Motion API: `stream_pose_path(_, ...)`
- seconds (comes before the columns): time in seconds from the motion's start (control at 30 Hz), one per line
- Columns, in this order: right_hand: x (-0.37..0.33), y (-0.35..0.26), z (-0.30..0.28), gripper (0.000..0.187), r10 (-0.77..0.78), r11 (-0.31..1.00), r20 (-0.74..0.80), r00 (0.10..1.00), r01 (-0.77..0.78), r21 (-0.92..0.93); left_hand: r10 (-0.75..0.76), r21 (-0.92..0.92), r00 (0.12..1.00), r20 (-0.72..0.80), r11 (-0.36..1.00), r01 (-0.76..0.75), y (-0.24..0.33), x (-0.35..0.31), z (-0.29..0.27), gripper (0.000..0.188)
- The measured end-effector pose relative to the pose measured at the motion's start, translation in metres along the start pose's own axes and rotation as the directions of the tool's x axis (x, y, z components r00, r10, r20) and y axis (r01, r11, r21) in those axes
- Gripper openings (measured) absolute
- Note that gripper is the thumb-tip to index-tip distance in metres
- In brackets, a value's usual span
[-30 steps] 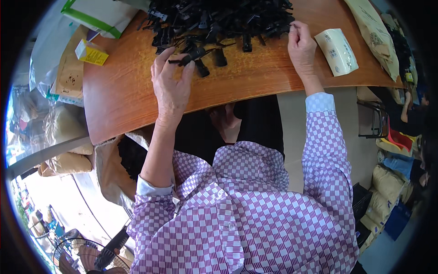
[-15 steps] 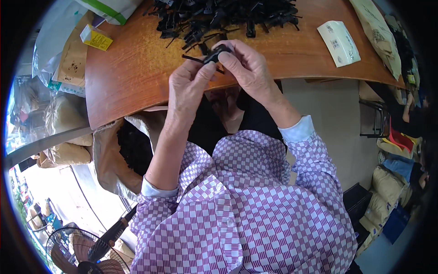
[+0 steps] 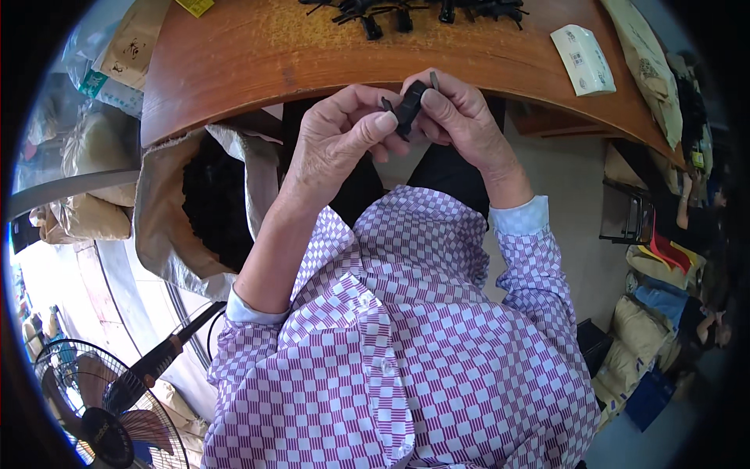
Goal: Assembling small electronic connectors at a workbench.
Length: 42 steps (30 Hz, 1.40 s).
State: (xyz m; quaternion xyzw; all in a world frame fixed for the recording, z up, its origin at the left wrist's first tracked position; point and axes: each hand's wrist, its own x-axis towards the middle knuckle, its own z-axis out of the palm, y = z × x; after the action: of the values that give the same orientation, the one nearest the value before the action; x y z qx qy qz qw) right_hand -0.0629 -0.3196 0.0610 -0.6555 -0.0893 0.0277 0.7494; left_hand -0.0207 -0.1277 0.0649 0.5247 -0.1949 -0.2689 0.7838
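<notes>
A: As you read from the left, what comes first?
B: A caged fan [image 3: 107,434], low down, then an open sack [image 3: 158,227] of dark things [image 3: 215,207] beside the wooden surface [image 3: 234,66].
A: And the left hand [image 3: 332,144]?
B: Its thumb and fingers are closed on a small black plastic part [image 3: 411,102] — held up just off the surface's near edge. More black parts [image 3: 373,28] lie farther back.
A: The right hand [image 3: 462,117]?
B: Gripping that same part, thumb against it — and farther right lies a white packet [image 3: 583,64].
</notes>
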Motion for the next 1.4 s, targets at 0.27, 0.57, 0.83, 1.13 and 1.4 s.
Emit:
stream_pose_path(0.27, -0.015, -0.016, -0.002, 0.026, -0.098, 0.971, 0.157, 0.983, 0.129, -0.202, -0.12, -0.11, 0.991, 0.06, 0.986, 0.126, -0.01, -0.012, 0.008, 0.017)
stream_pose_path(0.57, -0.034, -0.008, 0.019, 0.031, -0.062, 0.917, -0.002, 0.998, 0.056, -0.396, -0.093, 0.078, 0.988, -0.123, 0.992, 0.103, -0.011, -0.022, 0.019, 0.01)
stream_pose_path(0.83, -0.029, 0.008, 0.059, 0.037, 0.085, 0.988, -0.295, 0.952, -0.119, -0.102, 0.169, 0.247, 0.964, -0.203, 0.962, -0.116, -0.027, -0.018, 0.013, 0.032)
stream_pose_path(1.13, -0.019, 0.02, 0.067, 0.033, 0.074, 0.99, -0.282, 0.956, -0.104, -0.091, 0.269, 0.293, 0.935, -0.231, 0.936, -0.196, -0.039, -0.018, 0.003, 0.033)
stream_pose_path(1.4, -0.013, 0.018, 0.069, 0.031, 0.311, 0.948, -0.28, 0.908, -0.278, 0.153, 0.517, 0.819, 0.845, -0.136, 0.538, -0.198, -0.027, -0.022, 0.006, 0.034)
